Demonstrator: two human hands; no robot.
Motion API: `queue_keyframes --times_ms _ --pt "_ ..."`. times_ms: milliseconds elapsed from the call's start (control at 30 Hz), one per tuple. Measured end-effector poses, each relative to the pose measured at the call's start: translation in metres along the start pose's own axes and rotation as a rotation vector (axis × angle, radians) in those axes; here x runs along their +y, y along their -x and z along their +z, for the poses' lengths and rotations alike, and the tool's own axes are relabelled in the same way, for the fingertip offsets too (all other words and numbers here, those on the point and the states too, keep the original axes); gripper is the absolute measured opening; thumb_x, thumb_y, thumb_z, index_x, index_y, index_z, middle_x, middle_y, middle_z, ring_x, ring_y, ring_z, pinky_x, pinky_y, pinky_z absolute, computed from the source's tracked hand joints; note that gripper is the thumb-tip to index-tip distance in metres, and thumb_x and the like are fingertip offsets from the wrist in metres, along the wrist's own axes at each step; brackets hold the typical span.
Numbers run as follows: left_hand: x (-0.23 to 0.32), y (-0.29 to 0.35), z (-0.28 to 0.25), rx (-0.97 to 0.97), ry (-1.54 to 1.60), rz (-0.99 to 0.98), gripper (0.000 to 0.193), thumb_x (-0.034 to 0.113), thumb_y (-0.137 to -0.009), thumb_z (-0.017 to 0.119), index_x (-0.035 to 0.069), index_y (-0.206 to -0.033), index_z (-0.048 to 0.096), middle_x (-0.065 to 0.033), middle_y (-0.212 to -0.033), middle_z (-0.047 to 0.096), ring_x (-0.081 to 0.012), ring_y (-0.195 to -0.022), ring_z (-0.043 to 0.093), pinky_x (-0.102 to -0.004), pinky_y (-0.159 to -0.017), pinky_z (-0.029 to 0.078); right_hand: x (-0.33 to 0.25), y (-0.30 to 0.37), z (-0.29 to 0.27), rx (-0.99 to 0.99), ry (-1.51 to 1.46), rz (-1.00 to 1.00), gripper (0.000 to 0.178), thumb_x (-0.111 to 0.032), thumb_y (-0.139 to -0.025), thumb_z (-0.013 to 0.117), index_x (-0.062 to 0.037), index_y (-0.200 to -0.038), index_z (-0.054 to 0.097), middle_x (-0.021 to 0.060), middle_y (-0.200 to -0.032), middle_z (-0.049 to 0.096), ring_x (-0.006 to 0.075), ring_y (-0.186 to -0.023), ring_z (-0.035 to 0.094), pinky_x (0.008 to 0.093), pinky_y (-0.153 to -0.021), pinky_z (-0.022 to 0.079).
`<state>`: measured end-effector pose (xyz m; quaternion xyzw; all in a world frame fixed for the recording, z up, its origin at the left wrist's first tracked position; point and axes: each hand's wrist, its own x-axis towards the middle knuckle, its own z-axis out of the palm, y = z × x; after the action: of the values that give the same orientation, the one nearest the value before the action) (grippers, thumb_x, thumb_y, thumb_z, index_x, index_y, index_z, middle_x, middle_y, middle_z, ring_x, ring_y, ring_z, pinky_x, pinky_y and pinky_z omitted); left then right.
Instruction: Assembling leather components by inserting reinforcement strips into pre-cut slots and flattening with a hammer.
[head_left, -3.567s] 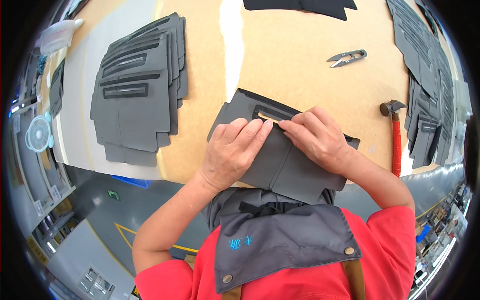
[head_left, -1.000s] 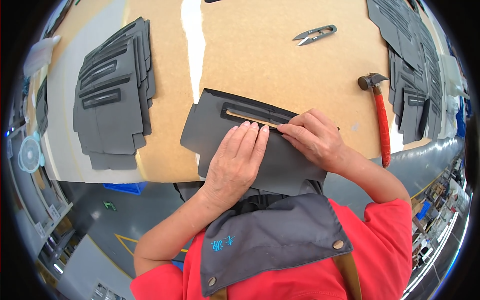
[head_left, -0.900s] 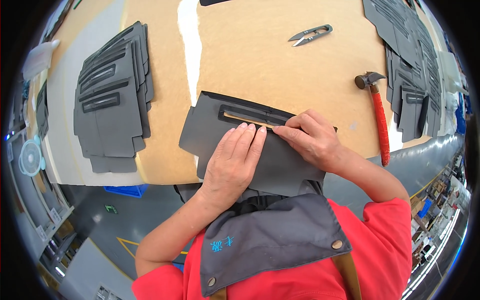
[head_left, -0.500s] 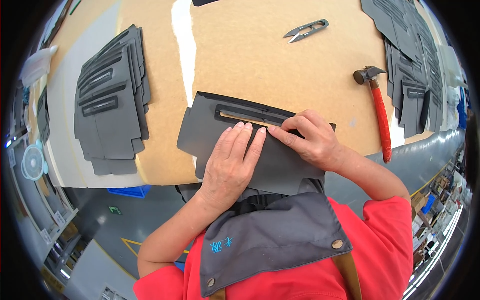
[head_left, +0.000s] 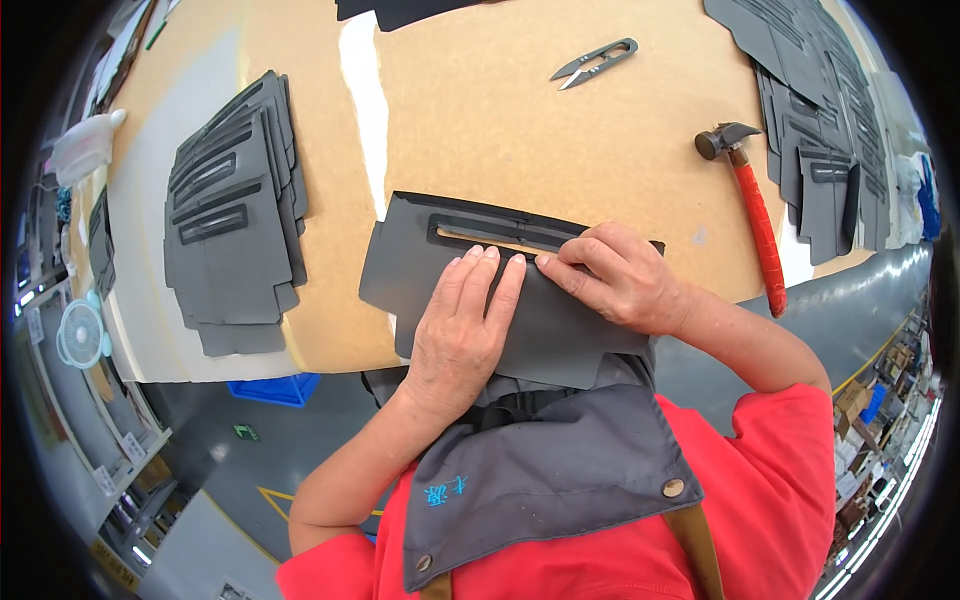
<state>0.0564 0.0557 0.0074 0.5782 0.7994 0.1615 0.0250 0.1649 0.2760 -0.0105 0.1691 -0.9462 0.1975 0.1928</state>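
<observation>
A dark grey cut panel [head_left: 560, 335] with a long narrow slot lies at the table's near edge, black strips framing the slot. My left hand [head_left: 460, 335] rests flat on it, fingers stretched out and their tips along the slot's lower edge. At the slot's right part, my right hand [head_left: 615, 278] has its fingers bent, with thumb and forefinger close together on the lower edge strip. The thumb tip is near my left forefinger. Its other fingers curl over the panel's upper right, and whatever they may pinch is hidden.
A stack of similar grey panels [head_left: 235, 270] lies on the left, more panels [head_left: 825, 190] on the right. Thread snips [head_left: 597, 65] and a claw hammer [head_left: 757, 225] with a red handle lie on the table [head_left: 500, 120]. Below its edge is a blue crate [head_left: 275, 388].
The view has shifted slightly, so the table things sit a little differently in the picture. Both hands keep nearly the same place on the panel.
</observation>
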Motion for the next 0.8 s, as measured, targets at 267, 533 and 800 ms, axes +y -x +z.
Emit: queue_keyframes --times_ms 267,533,800 --pt "0.002 0.003 0.002 -0.017 -0.019 0.000 0.055 0.002 -0.086 0.062 0.010 -0.140 0.062 -0.0169 -0.131 0.055 -0.0347 -0.127 0.056 -0.0441 -0.108 0.051 0.001 0.014 0.005 0.040 -0.160 0.203 0.039 -0.004 -0.076 0.069 -0.0070 -0.115 0.074 0.0044 -0.093 0.061 0.0218 -0.080 0.059 0.0320 -0.068 0.052" --pt "0.009 0.002 0.003 -0.025 -0.057 -0.030 0.057 0.003 -0.086 0.062 0.015 -0.142 0.061 -0.0173 -0.133 0.052 -0.0348 -0.128 0.054 -0.0442 -0.110 0.049 0.000 0.012 -0.001 0.014 -0.033 0.051 0.044 -0.003 -0.075 0.069 -0.0081 -0.119 0.073 0.0042 -0.094 0.060 0.0214 -0.080 0.057 0.0339 -0.068 0.052" --pt "0.024 0.000 0.006 -0.014 -0.140 0.002 0.055 0.003 -0.085 0.063 0.009 -0.140 0.061 -0.0155 -0.130 0.054 -0.0310 -0.125 0.056 -0.0419 -0.108 0.049 0.002 0.020 -0.005 -0.012 -0.074 0.084 0.040 -0.005 -0.076 0.067 -0.0056 -0.116 0.072 0.0054 -0.096 0.062 0.0222 -0.084 0.059 0.0341 -0.072 0.053"
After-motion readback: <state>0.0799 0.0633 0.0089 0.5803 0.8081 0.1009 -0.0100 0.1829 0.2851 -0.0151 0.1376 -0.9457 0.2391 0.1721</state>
